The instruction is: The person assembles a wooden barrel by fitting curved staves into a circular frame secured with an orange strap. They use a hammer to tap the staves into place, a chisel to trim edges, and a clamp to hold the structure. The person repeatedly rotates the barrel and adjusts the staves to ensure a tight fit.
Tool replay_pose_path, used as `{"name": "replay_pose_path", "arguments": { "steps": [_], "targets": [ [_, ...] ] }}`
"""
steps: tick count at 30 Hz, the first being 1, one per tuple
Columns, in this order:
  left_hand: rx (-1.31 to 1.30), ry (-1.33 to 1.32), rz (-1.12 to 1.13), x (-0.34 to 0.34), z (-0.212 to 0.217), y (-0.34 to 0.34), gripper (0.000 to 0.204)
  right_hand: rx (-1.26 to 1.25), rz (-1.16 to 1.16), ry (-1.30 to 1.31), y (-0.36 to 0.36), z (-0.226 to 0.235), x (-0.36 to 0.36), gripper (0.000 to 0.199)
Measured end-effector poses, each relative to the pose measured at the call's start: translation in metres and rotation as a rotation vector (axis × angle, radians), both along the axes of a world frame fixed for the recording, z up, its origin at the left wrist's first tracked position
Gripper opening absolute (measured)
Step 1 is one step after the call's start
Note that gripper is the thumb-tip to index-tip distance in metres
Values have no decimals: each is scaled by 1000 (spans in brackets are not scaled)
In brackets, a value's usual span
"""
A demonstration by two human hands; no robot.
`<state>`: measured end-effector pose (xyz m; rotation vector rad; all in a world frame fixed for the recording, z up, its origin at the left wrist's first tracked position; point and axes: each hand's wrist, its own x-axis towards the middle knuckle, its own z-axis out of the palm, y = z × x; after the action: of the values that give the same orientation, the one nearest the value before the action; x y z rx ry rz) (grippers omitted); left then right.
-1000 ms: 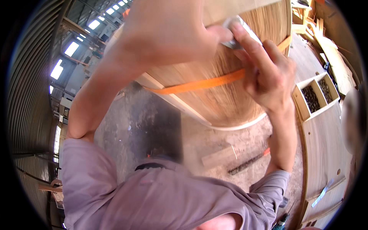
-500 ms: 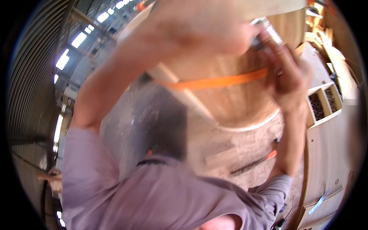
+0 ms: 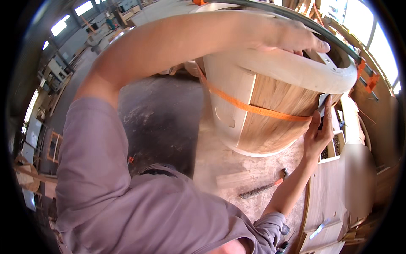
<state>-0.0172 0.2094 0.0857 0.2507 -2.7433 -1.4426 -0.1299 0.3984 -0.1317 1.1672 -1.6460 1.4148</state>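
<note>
A round wooden tub-like piece (image 3: pixel 275 97) stands in front of me, with a thick pale rim (image 3: pixel 292 70) on top and brown panels on its side. An orange strap (image 3: pixel 258 109) runs around it. My left hand (image 3: pixel 292 37) lies over the far part of the rim, fingers stretched toward the hollow inside. At the right side, my right hand (image 3: pixel 319 133) holds a flat silver-grey piece (image 3: pixel 323 103) against the side just under the rim, index finger extended along it. Its exact kind is hard to tell.
A long bar clamp (image 3: pixel 292 15) with orange ends lies across the top. A hammer (image 3: pixel 262 188) with a dark and orange handle rests on the dusty work surface. Right of it are a wooden box with compartments (image 3: pixel 333 148) and a wooden board (image 3: pixel 325 192).
My view has shifted, showing more of the tub's rim and side. My hands, close together before, are now apart: the left over the rim, the right lower with the silver-grey piece.
</note>
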Motion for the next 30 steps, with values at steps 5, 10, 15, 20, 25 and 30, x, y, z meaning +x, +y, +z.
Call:
{"name": "replay_pose_path", "arguments": {
  "steps": [5, 10, 15, 20, 25, 30],
  "targets": [
    [-243, 84, -277, -9, -12, 0, 82, 65, 52, -349, 7, -8, 9, 53],
    [-912, 27, -361, -1, -7, 8, 42, 52, -26, -424, 3, -14, 15, 51],
    [-998, 108, -510, -1, 6, 23, 23, -105, -95, -410, -15, -8, 29, 51],
    [-1008, 257, -591, 6, -1, 7, 40, -70, -399, -421, -21, 1, 73, 48],
    [-863, 196, -488, 66, -3, -3, 52, -168, -319, -100, -28, 1, 137, 66],
    [-831, 59, -468, 119, 7, -15, 61, -138, -366, -114, -30, 2, 194, 64]
  ]
}}
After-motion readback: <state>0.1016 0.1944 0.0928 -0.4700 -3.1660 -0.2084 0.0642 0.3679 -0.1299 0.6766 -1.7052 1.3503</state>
